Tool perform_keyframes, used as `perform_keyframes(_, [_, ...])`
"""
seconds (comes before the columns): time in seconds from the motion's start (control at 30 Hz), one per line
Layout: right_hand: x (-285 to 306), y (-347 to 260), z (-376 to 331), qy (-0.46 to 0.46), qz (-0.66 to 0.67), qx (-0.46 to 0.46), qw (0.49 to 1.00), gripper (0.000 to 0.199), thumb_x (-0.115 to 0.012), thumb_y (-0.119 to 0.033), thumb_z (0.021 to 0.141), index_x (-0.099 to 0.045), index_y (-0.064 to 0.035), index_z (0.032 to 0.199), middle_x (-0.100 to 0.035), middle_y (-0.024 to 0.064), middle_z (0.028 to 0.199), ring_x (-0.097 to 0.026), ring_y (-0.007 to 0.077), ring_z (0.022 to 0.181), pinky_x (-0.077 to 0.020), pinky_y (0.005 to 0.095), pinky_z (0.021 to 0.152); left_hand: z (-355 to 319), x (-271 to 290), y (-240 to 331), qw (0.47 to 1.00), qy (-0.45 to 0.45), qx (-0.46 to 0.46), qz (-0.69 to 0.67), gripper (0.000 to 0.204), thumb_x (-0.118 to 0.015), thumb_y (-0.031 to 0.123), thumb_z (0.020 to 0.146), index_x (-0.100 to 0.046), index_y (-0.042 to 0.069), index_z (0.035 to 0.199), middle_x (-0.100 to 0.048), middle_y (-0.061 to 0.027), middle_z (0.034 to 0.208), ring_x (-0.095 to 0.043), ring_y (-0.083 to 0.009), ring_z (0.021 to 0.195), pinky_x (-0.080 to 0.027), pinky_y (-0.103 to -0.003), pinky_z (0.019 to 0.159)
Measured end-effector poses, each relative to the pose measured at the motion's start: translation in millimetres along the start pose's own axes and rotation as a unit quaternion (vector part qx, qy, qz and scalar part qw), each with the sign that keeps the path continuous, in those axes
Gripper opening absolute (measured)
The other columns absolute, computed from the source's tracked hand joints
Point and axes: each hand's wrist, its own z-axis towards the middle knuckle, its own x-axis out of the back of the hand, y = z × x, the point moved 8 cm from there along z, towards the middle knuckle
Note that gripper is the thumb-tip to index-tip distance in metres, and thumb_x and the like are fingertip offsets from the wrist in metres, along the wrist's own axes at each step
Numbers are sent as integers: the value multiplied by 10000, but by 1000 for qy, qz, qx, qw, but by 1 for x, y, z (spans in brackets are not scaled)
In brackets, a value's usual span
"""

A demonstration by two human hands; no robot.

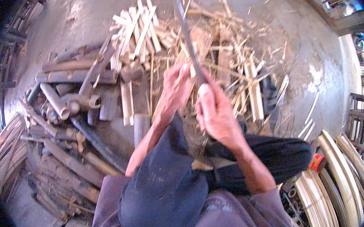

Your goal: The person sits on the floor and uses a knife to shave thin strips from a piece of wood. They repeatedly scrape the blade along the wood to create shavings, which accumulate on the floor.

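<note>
Centre frame, left hand [174, 87] grips a pale split bamboo strip [166, 98] while right hand [213, 109] clenches a long grey steel blade [188, 38] set against it, many cut pale slats [137, 27] piled upper centre, whole brown bamboo tubes [66, 77] unsplit at left.

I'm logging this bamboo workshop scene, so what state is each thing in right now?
Left hand: closed around the bamboo piece.
Right hand: closed on the knife handle.
Knife: blade pointing away from the person, set against the bamboo piece.
Bamboo piece: held, lying lengthwise away from the person.
Bamboo tubes: uncut, heaped on the left.
Split slats: cut, stacked crosswise.
Bent strips: curved, stacked on the right.
</note>
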Motion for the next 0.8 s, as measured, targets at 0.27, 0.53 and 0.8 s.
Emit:
perform_keyframes(0.27, [-19, 17, 8, -59, -19, 33, 998, 461, -399, -261, 1023, -345, -138, 1464, -415, -48, 667, -391, 45, 554, -358, 204, 497, -4, 34, 1, 984, 105, -43, 141, 668, -327, 537, 971, -425, -3, 1352, -504, -133, 1301, -461, -221, 1201, -317, -384, 1055])
perform_keyframes(0.53, [-14, 32, 17, -40, -29, 0, 999, 468, -393, -262, 1024, -326, -131, 1468, -457, 7, 747, -430, 103, 596, -373, 239, 514, -35, 94, -9, 957, 253, 39, 133, 569, -395, 479, 967, -526, -19, 1210, -593, -93, 1024, -540, -188, 983, -407, -343, 928])
perform_keyframes(0.8, [-9, 32, 31, -40, -57, 18, 997, 463, -420, -309, 1014, -392, -106, 1430, -504, 43, 708, -478, 103, 617, -428, 269, 588, -44, 89, 43, 969, 192, 59, 141, 539, -318, 445, 1023, -596, -15, 1072, -626, -82, 923, -592, -162, 858, -469, -313, 823])
